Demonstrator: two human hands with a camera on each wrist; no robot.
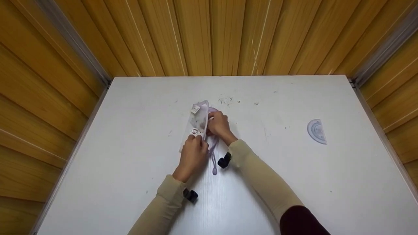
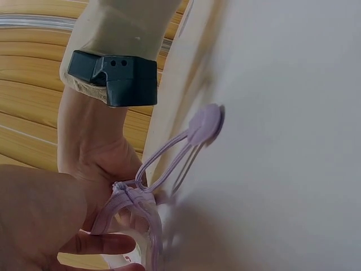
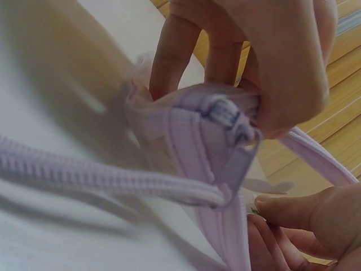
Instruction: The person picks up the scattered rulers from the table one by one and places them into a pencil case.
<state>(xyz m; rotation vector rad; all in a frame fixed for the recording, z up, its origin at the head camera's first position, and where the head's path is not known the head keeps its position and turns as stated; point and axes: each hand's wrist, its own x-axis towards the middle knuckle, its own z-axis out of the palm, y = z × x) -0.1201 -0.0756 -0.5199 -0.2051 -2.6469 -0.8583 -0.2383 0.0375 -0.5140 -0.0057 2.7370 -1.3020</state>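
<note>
A clear zip pouch with lavender edging lies near the middle of the white table, with a small white tag at its far end and a round cartoon print on it. My left hand grips the pouch's near side. At the lavender zipper edge, my right hand holds the pouch with bent fingers, some of them hidden behind the trim. The zipper slider shows close by in the right wrist view. A lavender cord loop with a tab hangs from the zipper end.
A clear half-round protractor lies on the right part of the white table. Yellow wood-look panels rise behind the table and at both sides. Each wrist carries a small black camera.
</note>
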